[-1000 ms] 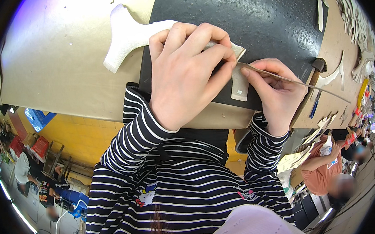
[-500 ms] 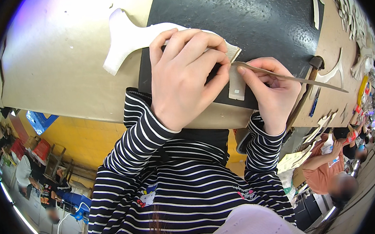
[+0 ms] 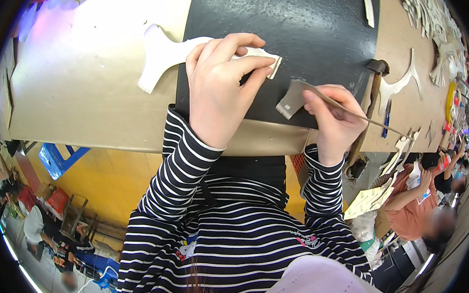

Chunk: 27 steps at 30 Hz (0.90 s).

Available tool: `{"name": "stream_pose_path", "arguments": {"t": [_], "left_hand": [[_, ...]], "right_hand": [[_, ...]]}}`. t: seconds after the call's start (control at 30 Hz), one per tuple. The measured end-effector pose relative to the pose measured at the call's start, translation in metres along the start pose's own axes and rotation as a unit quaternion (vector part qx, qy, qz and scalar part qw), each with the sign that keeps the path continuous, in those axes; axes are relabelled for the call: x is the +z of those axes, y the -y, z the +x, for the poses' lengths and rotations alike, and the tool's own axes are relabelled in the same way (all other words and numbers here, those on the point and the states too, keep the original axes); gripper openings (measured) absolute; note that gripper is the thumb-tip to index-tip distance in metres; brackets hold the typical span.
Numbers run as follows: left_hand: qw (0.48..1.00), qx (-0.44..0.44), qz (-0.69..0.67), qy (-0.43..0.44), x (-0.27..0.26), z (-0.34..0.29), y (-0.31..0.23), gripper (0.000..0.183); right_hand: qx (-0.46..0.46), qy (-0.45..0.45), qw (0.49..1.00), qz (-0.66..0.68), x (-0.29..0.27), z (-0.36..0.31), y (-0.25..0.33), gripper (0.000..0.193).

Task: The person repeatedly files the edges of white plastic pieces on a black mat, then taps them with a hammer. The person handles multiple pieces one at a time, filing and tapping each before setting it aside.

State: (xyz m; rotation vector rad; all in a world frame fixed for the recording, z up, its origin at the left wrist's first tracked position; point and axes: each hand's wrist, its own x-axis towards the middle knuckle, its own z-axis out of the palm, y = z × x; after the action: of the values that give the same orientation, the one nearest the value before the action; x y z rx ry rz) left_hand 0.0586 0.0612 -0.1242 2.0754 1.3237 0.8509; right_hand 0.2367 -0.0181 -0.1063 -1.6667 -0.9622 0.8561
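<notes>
Strip of grey-brown material (image 3: 294,95) and white forked piece (image 3: 159,57) held apart at a black mat (image 3: 285,14).
The left hand (image 3: 217,83) pinches the forked piece near its narrow end, above the mat; the fork reaches past the mat's left edge over the tan surface (image 3: 82,107). The right hand (image 3: 336,120) grips the strip between thumb and fingers by the mat's near right corner, its broad end over the mat, its tail beyond the right edge. Right of the mat lie a hammer (image 3: 378,67) and a blue pen (image 3: 387,119).

White forked piece (image 3: 168,54) in left hand (image 3: 216,86), curved grey-brown piece (image 3: 295,95) tilted in right hand (image 3: 336,120), well apart
</notes>
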Motion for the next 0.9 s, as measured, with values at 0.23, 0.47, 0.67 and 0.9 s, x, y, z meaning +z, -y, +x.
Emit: {"name": "stream_pose_path", "arguments": {"t": [0.23,0.47,0.67,0.9], "left_hand": [[0.968,-0.017,-0.244,0.06,-0.007,-0.018,-0.051,0.039],[0.751,-0.28,-0.574,0.167,-0.025,-0.024,-0.079,0.019],[0.745,-0.283,-0.567,0.206,-0.051,-0.031,-0.094,0.014],[0.771,-0.279,-0.528,0.222,-0.06,-0.052,-0.1,0.016]], "right_hand": [[-0.129,-0.019,0.959,0.253,-0.015,-0.032,0.005,0.02],[-0.146,-0.195,0.945,-0.217,-0.118,-0.002,-0.034,0.036],[-0.107,-0.213,0.869,-0.433,-0.194,0.007,-0.118,0.024],[0.032,-0.195,0.973,0.115,-0.148,-0.046,-0.025,0.021]]}}
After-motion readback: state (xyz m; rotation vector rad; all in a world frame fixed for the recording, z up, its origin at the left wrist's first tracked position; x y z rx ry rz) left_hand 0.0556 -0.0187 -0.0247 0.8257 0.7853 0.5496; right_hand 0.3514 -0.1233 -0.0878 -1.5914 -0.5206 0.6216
